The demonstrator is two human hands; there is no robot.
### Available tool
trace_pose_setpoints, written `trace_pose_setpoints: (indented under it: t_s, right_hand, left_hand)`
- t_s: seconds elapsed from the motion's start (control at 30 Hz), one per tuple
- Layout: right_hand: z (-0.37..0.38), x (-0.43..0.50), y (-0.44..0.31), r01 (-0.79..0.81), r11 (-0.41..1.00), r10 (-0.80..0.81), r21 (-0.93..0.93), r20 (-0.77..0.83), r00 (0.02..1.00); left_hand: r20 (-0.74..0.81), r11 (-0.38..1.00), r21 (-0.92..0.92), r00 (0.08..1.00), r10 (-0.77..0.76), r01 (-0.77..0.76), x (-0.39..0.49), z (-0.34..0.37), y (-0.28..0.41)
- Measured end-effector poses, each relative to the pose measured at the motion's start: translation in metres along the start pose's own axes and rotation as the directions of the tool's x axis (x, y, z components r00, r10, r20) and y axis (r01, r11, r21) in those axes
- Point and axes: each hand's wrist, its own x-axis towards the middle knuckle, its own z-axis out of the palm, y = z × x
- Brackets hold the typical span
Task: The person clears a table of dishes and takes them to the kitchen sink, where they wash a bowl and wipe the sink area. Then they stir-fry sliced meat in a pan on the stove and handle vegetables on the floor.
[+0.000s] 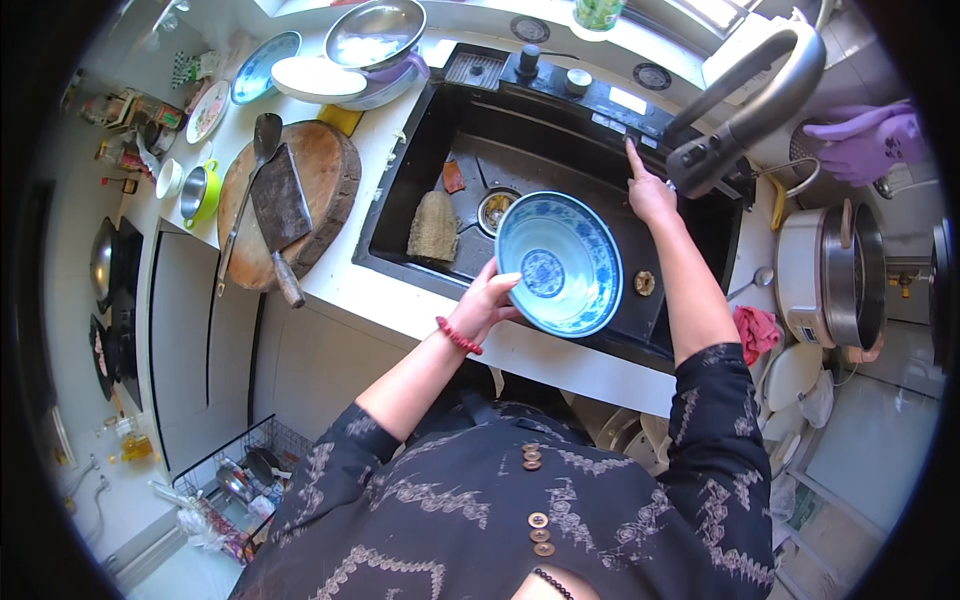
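Observation:
A blue-and-white patterned bowl is tilted above the black sink, gripped at its left rim by my left hand. My right hand holds nothing; its index finger is extended to the control strip at the sink's back edge, beside the metal faucet. The other fingers look curled. In the sink lie a loofah scrubber, a reddish-brown piece and a small round brownish thing. Food scraps sit in the drain strainer. No running water can be made out.
Left of the sink, a round wooden chopping board holds a cleaver and a metal spatula. Behind it stand stacked bowls with a metal basin. At right are an electric pot, a pink cloth and hanging purple gloves.

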Motion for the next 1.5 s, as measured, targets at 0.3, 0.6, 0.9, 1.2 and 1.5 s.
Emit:
trace_pose_setpoints:
  t_s: [0.3,0.6,0.9,1.2,1.5]
  right_hand:
    - [-0.077,-0.086,-0.005,-0.173,0.557,0.232,0.812,0.048,0.971]
    - [-0.101,-0.286,0.095,-0.393,0.541,0.769,0.744,-0.248,0.589]
    - [-0.064,-0.289,0.146,-0.576,0.589,0.806,0.567,-0.359,0.471]
    - [-0.106,-0.239,0.136,-0.094,0.279,0.648,0.956,-0.115,0.753]
    - [-0.134,-0.144,0.027,0.049,0.370,0.420,0.928,-0.214,0.882]
  left_hand:
    - [0.180,0.990,-0.109,0.981,-0.070,0.090,0.094,-0.011,0.004]
    - [0.362,0.945,-0.175,0.910,-0.201,0.278,0.148,0.047,-0.007]
    - [0.284,0.980,0.198,0.958,-0.038,-0.020,0.137,0.074,-0.004]
    - [0.324,0.988,0.136,0.940,-0.111,0.069,0.141,0.056,-0.007]
    - [0.283,0.984,0.142,0.957,0.063,-0.107,0.118,0.084,-0.014]
